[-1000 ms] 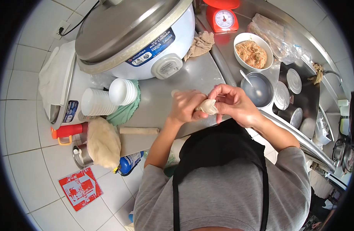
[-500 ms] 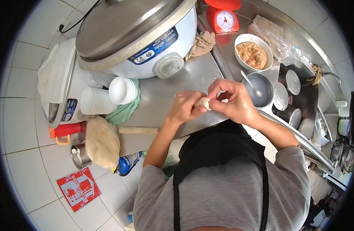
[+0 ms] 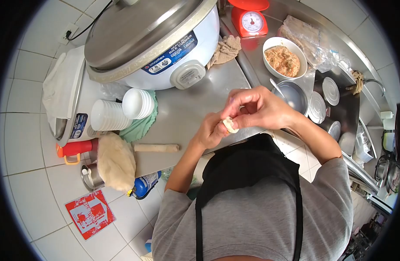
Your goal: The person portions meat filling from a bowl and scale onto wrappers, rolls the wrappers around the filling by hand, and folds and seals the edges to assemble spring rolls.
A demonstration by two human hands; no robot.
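Observation:
A small pale piece of dough (image 3: pixel 230 125) is held between both hands over the front edge of the steel counter (image 3: pixel 195 102). My left hand (image 3: pixel 210 130) is closed around its left side. With thumb and fingers pinched, my right hand (image 3: pixel 261 108) grips its upper right edge. Right of the hands stands a metal bowl (image 3: pixel 291 96) with a spoon in it, partly hidden by my right hand. Behind that is a white bowl (image 3: pixel 298 49) of orange-brown filling. A rolling pin (image 3: pixel 156 148) lies near the counter's front edge, beside a large dough lump (image 3: pixel 116 162).
A large rice cooker (image 3: pixel 171 54) stands at the back left, with stacked white cups (image 3: pixel 108 115) on a green cloth (image 3: pixel 141 126) in front. A red scale (image 3: pixel 252 21), plastic bags (image 3: pixel 311 43) and round metal lids (image 3: pixel 317 108) are at the right.
My right hand has moved left and wraps further over the dough piece. My left hand has turned and shifted slightly down, and the piece now shows a rounder, gathered face.

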